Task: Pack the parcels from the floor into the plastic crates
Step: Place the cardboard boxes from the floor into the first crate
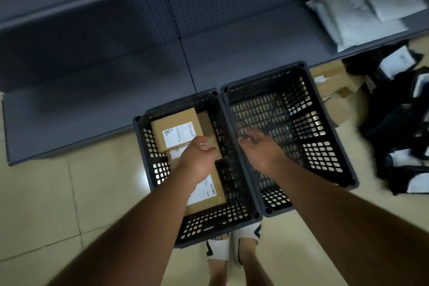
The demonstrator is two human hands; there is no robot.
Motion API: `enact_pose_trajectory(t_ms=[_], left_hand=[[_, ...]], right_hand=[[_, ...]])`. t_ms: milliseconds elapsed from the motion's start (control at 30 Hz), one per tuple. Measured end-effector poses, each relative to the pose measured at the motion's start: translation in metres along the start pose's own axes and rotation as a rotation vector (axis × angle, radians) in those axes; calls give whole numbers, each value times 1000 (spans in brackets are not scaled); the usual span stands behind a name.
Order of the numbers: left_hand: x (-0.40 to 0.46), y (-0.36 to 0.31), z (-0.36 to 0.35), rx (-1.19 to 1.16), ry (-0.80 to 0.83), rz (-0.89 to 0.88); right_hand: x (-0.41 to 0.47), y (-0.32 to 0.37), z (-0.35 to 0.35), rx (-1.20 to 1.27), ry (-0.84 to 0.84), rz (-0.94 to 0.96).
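Observation:
Two dark plastic crates stand side by side on the tiled floor. The left crate (148,160) holds cardboard parcels with white labels: one box (176,129) at its far end and a flatter one (209,193) nearer me. The right crate (329,123) looks bare inside. My left hand (198,158) hovers over the left crate's parcels, fingers loosely curled, holding nothing. My right hand (260,146) hangs over the near left part of the right crate, fingers apart, with nothing in it. Cardboard parcels (334,90) and black and white mailer bags (399,123) lie on the floor to the right.
A dark grey shelf unit (116,53) with a perforated back panel runs along the far side. White mailer bags (362,14) lie on its low shelf at the right. My feet in sandals (234,244) stand right before the crates.

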State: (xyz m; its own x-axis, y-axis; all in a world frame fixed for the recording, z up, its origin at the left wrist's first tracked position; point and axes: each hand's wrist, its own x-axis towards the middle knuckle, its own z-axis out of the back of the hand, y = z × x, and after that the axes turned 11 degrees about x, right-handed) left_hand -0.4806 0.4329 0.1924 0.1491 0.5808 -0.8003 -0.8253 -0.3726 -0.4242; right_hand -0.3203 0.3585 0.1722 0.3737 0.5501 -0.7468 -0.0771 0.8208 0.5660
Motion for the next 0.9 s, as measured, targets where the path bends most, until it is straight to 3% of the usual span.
enact_pose_trajectory(t_ms=[167, 333, 567, 900], left_hand=[[-51, -26, -11, 35, 80, -75], [-102, -53, -32, -168, 198, 31], [-162, -97, -104, -3, 258, -74], [-244, -141, -246, 362, 349, -231]], right_hand=[[-57, -24, 47, 136, -119, -130], [-117, -54, 93, 340, -291, -190], [-195, -109, 151, 468, -508, -167], [-288, -242, 221, 719, -694, -339]])
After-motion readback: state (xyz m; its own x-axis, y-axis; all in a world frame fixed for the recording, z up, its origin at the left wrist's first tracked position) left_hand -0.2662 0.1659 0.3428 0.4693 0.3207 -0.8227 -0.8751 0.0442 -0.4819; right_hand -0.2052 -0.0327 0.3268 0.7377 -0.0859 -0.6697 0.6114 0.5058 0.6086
